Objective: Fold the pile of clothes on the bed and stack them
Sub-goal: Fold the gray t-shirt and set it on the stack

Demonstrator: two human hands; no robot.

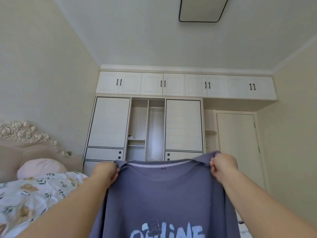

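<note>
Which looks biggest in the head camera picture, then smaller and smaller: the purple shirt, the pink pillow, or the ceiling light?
1. Purple shirt: it is closest to the camera, so its lead is partly nearness.
2. Pink pillow and ceiling light: they look about alike, so no ranking between them.

- One purple shirt [164, 194], with pale blue lettering, held up.
- Two hands: left hand [106, 172] and right hand [223, 164], each gripping a shoulder of the shirt.
- One bed [34, 194] with floral cover.
- One pink pillow [41, 168].
- One carved headboard [25, 134].
- One wardrobe [109, 122].
- Eight upper cabinet doors [151, 84], in four pairs.
- Two large sliding panels.
- One room door [238, 148].
- One ceiling light [202, 9].
</note>
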